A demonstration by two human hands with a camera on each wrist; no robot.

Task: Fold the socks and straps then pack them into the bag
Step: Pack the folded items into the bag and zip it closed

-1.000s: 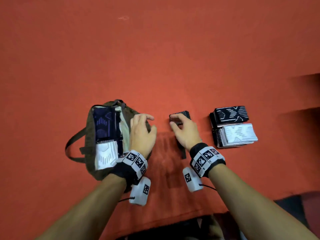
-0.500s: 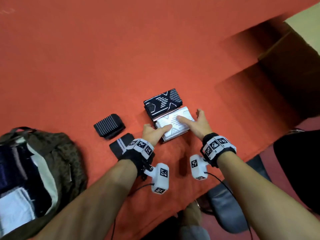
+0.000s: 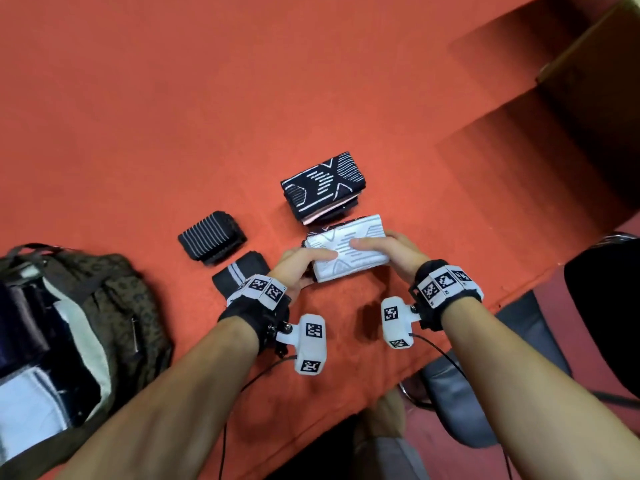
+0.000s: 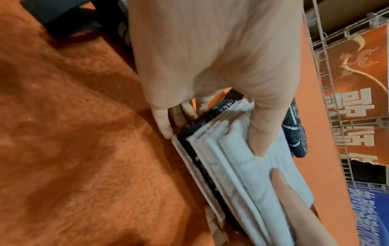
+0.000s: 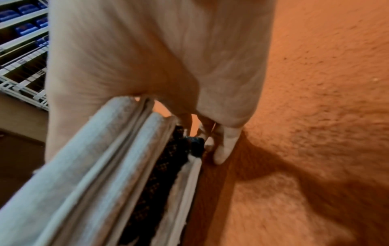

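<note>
Two hands, left hand and right hand, grip layered knit sock stack.

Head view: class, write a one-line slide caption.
Both hands, left hand and right hand, grip a white-topped sock stack above the red table.

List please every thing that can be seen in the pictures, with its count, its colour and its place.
white sock stack: one, white with grey lines, dark layers inside, held between both hands just above the cloth
dark sock stack: one, black with white lines, behind the white stack
ribbed strap roll: one, black with grey ribs, left of the stacks
striped strap: one, dark with pale stripes, beside the left wrist
bag: one, olive brown, open, far left, dark and white folded items inside
cloth: one, orange-red, covers the table
left hand: grips the stack's left end
right hand: grips its right end
</note>
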